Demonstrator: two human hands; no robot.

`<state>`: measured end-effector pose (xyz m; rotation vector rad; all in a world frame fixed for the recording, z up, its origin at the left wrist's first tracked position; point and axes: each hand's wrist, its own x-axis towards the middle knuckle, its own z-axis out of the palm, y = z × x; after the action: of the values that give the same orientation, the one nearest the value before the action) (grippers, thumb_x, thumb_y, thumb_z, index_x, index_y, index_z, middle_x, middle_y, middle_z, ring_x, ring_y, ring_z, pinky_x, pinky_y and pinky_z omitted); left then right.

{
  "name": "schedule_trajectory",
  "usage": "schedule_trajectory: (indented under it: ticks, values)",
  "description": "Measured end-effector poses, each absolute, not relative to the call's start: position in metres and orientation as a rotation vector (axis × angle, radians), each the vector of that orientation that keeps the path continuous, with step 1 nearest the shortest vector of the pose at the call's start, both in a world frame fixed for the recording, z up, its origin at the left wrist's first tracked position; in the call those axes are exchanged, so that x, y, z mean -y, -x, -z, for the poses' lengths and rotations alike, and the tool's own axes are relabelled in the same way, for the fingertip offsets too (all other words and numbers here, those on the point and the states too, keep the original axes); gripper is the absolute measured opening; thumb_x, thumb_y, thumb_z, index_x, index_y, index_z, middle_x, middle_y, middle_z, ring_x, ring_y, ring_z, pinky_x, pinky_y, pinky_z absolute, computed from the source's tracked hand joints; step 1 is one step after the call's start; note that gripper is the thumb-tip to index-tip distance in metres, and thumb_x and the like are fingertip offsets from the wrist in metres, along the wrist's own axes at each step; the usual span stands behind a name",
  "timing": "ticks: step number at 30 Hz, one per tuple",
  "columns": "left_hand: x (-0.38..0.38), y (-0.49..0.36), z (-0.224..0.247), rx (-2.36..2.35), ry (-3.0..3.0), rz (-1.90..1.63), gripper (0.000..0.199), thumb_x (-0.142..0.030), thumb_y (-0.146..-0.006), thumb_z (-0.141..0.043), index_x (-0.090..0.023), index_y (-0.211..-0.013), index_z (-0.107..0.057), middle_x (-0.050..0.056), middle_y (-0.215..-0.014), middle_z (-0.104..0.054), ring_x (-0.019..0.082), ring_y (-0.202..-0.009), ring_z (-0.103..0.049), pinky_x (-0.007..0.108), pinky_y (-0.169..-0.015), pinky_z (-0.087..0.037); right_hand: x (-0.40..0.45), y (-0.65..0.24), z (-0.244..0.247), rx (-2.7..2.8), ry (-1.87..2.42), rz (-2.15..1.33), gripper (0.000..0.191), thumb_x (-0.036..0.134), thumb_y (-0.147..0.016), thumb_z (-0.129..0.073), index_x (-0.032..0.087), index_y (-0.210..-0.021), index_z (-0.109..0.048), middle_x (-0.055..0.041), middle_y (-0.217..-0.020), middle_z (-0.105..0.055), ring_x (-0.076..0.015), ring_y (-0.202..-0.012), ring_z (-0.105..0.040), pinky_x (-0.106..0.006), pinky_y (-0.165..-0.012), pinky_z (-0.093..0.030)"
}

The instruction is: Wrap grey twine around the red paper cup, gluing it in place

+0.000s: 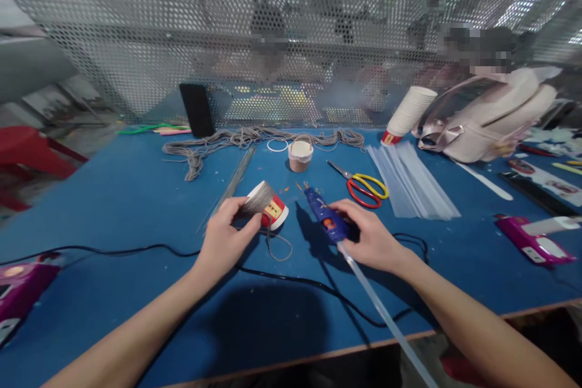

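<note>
My left hand grips a paper cup tilted on its side, red and white, with grey cord wound round part of it. A loose loop of that cord hangs below onto the table. In my right hand is a blue hot glue gun, its nozzle pointing away from me, close to the cup but apart from it. A long translucent glue stick sticks out of its rear. Beyond the nozzle stands a small cup-shaped piece with a white rim.
Scissors lie right of the glue gun, beside clear glue sticks. Grey cord bundles and a black phone are at the back, with stacked cups and a backpack to the right. A black cable crosses the blue table.
</note>
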<state>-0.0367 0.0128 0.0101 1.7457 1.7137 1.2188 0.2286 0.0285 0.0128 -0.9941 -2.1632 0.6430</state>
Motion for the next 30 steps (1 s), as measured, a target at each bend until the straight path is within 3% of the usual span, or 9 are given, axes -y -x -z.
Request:
schedule_trajectory:
  ticks: [3,6,13,22,30]
  values:
    - [-0.015,0.037,-0.006,-1.699,-1.710,-1.213,0.025,-0.039,-0.073,-0.056,-0.019,-0.087,-0.060,0.003,-0.083,-0.065,0.019,-0.076,-0.062,0.032,-0.074,-0.051,-0.025,-0.223,-0.020,1.789,1.123,-1.073,0.035,0.020,-0.070,-0.052,0.018,-0.104,-0.052,-0.0014,-0.077,-0.060,-0.0115,-0.055,-0.053,-0.024,-0.050,-0.043]
    - [-0.015,0.036,-0.003,-1.692,-1.721,-1.225,0.024,-0.038,-0.073,-0.056,-0.019,-0.086,-0.061,0.003,-0.082,-0.064,0.018,-0.074,-0.061,0.031,-0.072,-0.051,-0.023,-0.212,-0.022,1.736,1.276,-1.234,0.017,0.027,-0.073,-0.057,0.017,-0.087,-0.057,0.0034,-0.062,-0.053,-0.0082,-0.046,-0.044,-0.021,-0.045,-0.038]
    - [-0.011,0.031,-0.003,-1.697,-1.906,-1.209,0.015,-0.031,-0.075,-0.055,-0.019,-0.082,-0.060,0.001,-0.075,-0.060,0.016,-0.069,-0.058,0.029,-0.068,-0.048,-0.008,-0.195,-0.007,1.884,1.149,-1.071,0.011,0.027,-0.078,-0.056,0.017,-0.081,-0.059,0.0002,-0.066,-0.060,-0.0094,-0.052,-0.050,-0.021,-0.051,-0.043]
    - [-0.012,0.026,0.002,-1.685,-1.994,-1.243,0.014,-0.028,-0.076,-0.055,-0.018,-0.084,-0.060,0.003,-0.076,-0.062,0.016,-0.070,-0.059,0.029,-0.067,-0.049,-0.003,-0.192,-0.007,1.953,1.143,-1.026,0.015,0.030,-0.079,-0.056,0.017,-0.072,-0.053,0.0042,-0.056,-0.047,-0.0079,-0.048,-0.038,-0.020,-0.046,-0.034]
    - [-0.010,0.024,0.000,-1.678,-2.074,-1.225,0.010,-0.026,-0.077,-0.053,-0.019,-0.082,-0.058,0.002,-0.075,-0.062,0.017,-0.072,-0.059,0.028,-0.067,-0.048,-0.002,-0.189,-0.006,1.955,1.101,-1.027,0.015,0.028,-0.079,-0.056,0.018,-0.068,-0.050,0.0042,-0.056,-0.046,-0.0073,-0.048,-0.037,-0.018,-0.044,-0.032]
